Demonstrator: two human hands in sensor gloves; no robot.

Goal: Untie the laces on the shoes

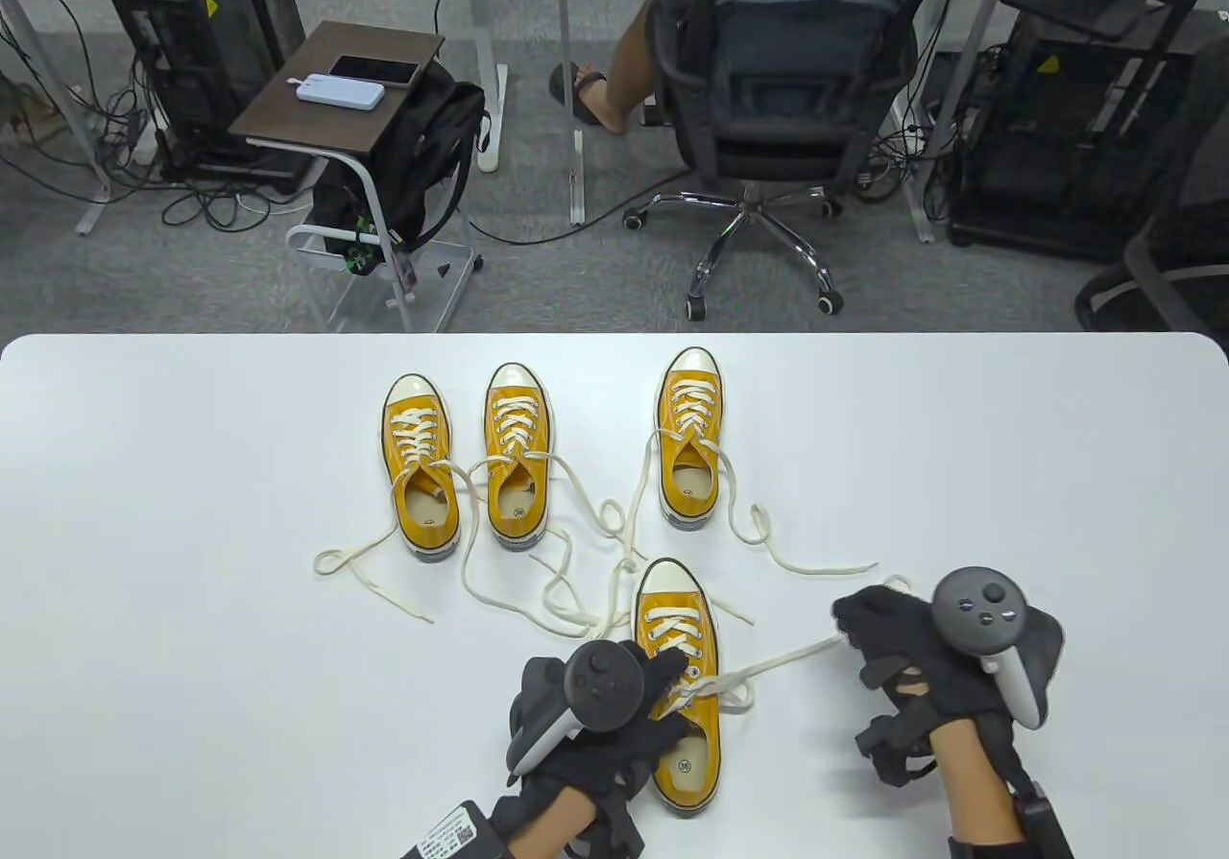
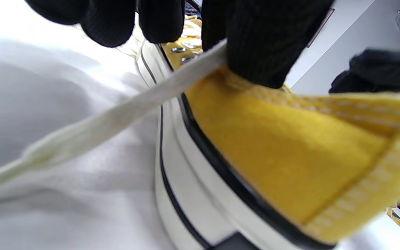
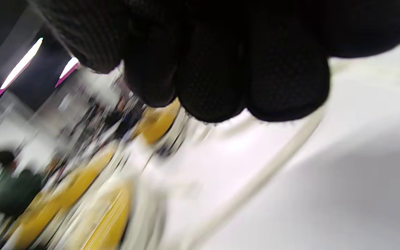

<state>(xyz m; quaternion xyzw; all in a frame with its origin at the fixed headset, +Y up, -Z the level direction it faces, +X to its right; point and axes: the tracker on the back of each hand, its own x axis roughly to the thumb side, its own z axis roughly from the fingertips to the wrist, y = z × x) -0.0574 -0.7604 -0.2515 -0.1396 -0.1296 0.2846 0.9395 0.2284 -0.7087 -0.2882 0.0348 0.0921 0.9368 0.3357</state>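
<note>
Near shoe: yellow canvas low-top sneaker (image 1: 678, 696) with white toe cap, closest to the bottom edge of the table view, toe pointing away from the person; knot area loosened, with small loops lying across the tongue.
Left hand: gloved left hand (image 1: 614, 705) resting against the left side of the near shoe at the eyelets; in the left wrist view, thumb and a finger (image 2: 255, 41) pinching a flat cream lace end (image 2: 116, 114) right at the yellow collar, remaining fingertips curled beside the metal eyelets.
Right hand: gloved right hand (image 1: 912, 653) well to the right of the near shoe, above the table; fingers bunched together around the other lace end (image 1: 787, 657), which runs taut from the fist back to the shoe's top eyelets.
Right wrist view: heavily blurred; dark curled fingertips (image 3: 221, 80) filling the top, a pale lace streak below them, yellow smears of shoes at lower left.
Far shoes: three more yellow sneakers in a row further back, left (image 1: 420, 464), middle (image 1: 518, 454) and right (image 1: 689, 435), all with toes pointing away.
Far laces: already undone, cream ends (image 1: 576, 600) trailing loose and looping over the tabletop between the row and the near shoe.
Table: white tabletop (image 1: 173, 561) with rounded far corners.
Background: person seated in a black mesh office chair (image 1: 768, 120) beyond the table, back turned; small brown side table (image 1: 336, 91) carrying a phone and a pale power bank.
</note>
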